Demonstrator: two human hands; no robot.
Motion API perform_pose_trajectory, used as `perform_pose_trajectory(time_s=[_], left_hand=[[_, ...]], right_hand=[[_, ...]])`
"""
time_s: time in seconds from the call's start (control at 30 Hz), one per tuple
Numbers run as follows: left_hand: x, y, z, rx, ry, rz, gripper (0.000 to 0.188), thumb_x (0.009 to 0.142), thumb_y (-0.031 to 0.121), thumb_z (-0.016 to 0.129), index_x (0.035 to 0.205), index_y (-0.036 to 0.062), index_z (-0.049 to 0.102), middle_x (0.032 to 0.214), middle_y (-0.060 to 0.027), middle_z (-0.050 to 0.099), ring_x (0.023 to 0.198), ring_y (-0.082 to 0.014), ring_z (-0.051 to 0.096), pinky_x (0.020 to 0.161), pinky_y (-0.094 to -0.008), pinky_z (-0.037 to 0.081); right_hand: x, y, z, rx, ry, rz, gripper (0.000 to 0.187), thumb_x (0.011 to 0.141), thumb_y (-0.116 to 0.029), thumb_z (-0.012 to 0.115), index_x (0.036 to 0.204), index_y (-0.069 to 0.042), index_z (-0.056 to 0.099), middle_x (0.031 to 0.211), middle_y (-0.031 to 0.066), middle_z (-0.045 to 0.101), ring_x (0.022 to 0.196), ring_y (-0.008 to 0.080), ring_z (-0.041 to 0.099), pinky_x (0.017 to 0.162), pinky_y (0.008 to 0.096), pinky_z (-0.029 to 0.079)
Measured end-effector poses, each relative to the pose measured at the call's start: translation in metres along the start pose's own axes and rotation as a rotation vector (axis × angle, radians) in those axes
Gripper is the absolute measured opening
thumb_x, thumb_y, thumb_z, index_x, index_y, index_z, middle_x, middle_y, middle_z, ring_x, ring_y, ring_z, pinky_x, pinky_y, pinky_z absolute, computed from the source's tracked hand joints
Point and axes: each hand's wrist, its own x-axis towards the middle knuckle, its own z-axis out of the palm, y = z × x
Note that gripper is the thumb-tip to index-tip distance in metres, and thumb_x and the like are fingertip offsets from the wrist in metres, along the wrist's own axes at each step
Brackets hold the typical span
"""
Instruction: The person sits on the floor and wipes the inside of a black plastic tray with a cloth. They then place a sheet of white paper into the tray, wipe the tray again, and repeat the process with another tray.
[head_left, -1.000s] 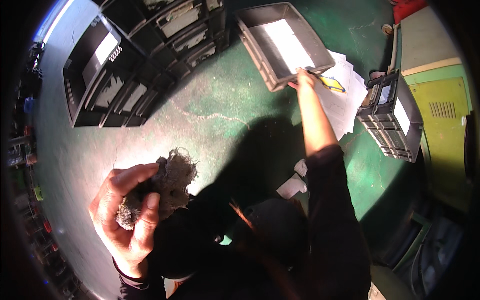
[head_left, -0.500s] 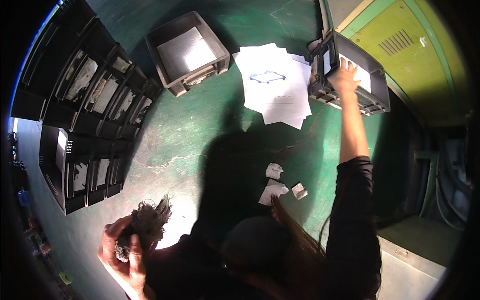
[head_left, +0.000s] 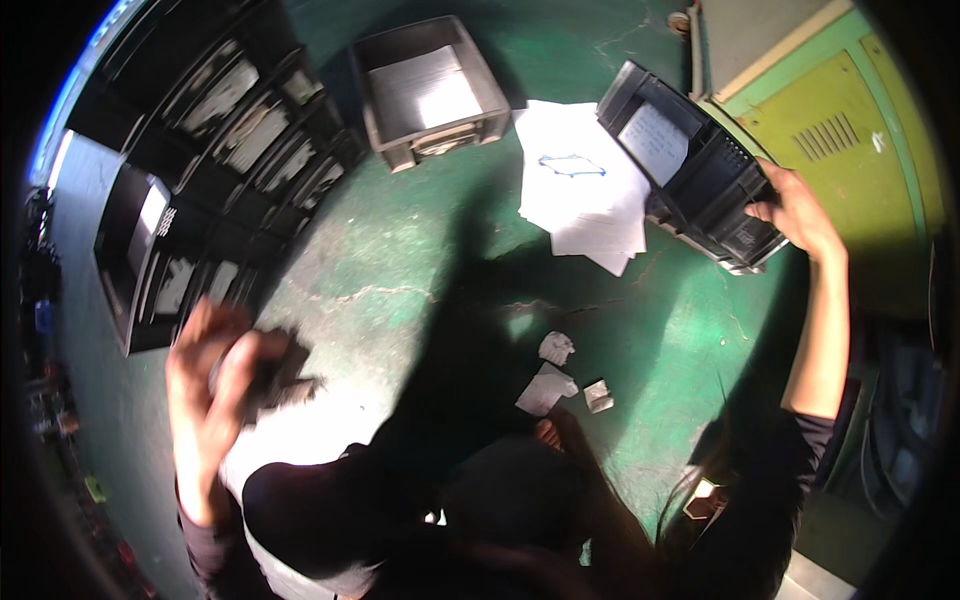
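My left hand (head_left: pixel 208 375) is closed around a dark grey, frayed rag (head_left: pixel 280 370) at the lower left; both are smeared by motion. At the right, my right hand (head_left: pixel 805 212) grips the end rim of a black plastic crate (head_left: pixel 715 165), thumb over the edge. That crate is tilted, and a white sheet of paper (head_left: pixel 655 143) with handwriting shows at its far end. Beside it, a fanned stack of white papers (head_left: pixel 585 205) lies on the green floor, a blue outline drawn on the top sheet.
A grey crate (head_left: pixel 490 95) with a sheet inside stands at the back. Stacked black crates (head_left: pixel 165 120) line the left side. Crumpled paper scraps (head_left: pixel 545 390) lie on the cracked floor (head_left: pixel 400 260) near me. A yellow-green cabinet (head_left: pixel 810 90) bounds the right.
My right hand has shifted from inside the black crate to its near right rim, and the crate has turned and tipped. My left hand has moved up and left with the rag.
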Motion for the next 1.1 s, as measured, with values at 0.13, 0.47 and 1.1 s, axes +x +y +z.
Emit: perform_pose_trajectory(time_s=[0.13,0.47,1.1], left_hand=[[0.060,0.006,0.025,-0.018,0.002,0.351,0.046,0.071,0.005,0.056,0.117,0.0037,0.050,0.092,-0.0132,0.050,0.081,-0.0257,0.057,0.073,-0.0332,0.046],[0.099,0.022,0.057,-0.257,-0.605,0.316,0.068,0.073,0.034,0.072,0.123,-0.0053,0.046,0.098,-0.0155,0.063,0.097,-0.0227,0.059,0.087,-0.0297,0.044],[0.079,0.009,0.079,-0.598,-0.279,-0.205,0.086,0.071,0.038,0.073,0.122,-0.0187,0.036,0.106,-0.0263,0.056,0.103,-0.0256,0.054,0.093,-0.0290,0.037]], right_hand=[[-0.017,-0.094,-0.022,-0.188,0.053,-0.163,0.053,0.061,0.010,0.060,0.112,-0.003,0.053,0.101,0.0193,0.058,0.097,0.0355,0.053,0.084,0.0389,0.043],[0.070,-0.181,0.018,0.115,-0.235,-0.837,0.043,0.062,0.012,0.050,0.101,-0.004,0.053,0.097,0.0123,0.058,0.097,0.0303,0.054,0.082,0.0343,0.042],[0.003,-0.233,0.165,0.276,0.829,-0.297,0.018,0.072,-0.014,0.066,0.090,-0.011,0.065,0.091,0.0005,0.055,0.086,0.0206,0.051,0.077,0.0355,0.039]])
